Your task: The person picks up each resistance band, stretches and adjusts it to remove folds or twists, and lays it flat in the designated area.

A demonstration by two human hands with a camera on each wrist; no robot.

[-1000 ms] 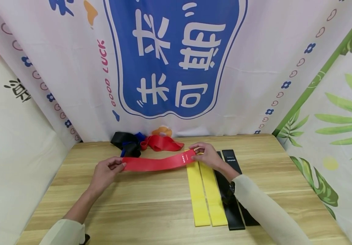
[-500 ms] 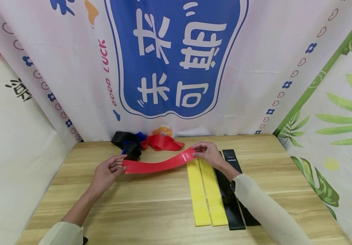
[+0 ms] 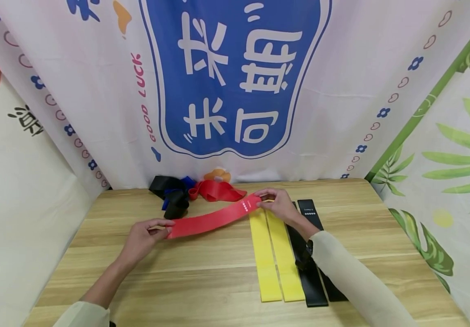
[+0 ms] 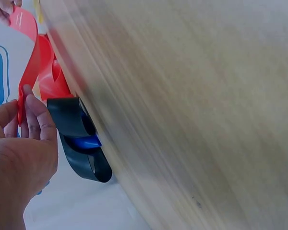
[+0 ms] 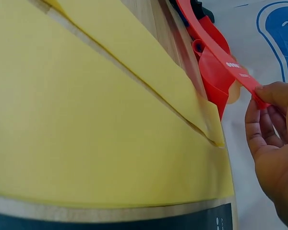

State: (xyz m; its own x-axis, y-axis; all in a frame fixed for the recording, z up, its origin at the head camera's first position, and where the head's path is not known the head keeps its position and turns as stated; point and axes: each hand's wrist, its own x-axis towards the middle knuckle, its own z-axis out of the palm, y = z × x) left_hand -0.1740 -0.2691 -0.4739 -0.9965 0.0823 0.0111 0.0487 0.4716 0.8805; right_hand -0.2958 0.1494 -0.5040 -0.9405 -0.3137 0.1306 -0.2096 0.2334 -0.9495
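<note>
A red resistance band (image 3: 214,219) hangs between my two hands above the table, sagging slightly, its white print near the right end. My left hand (image 3: 146,236) pinches the left end between thumb and fingers; the left wrist view shows this grip on the band (image 4: 30,67) too. The other end is pinched by my right hand (image 3: 279,206), just over the far ends of two yellow bands (image 3: 264,263). Two black bands (image 3: 310,272) lie flat beside the yellow ones, partly covered by my right forearm.
Behind the held band, a crumpled red band (image 3: 218,190) and a tangle of black bands (image 3: 175,202) with a blue band (image 3: 187,182) lie at the table's back edge. A printed curtain (image 3: 333,113) hangs right behind the wooden table (image 3: 202,290).
My left hand has come down and slightly nearer, so the red band slants lower on the left. My right hand has barely moved and keeps its pinch.
</note>
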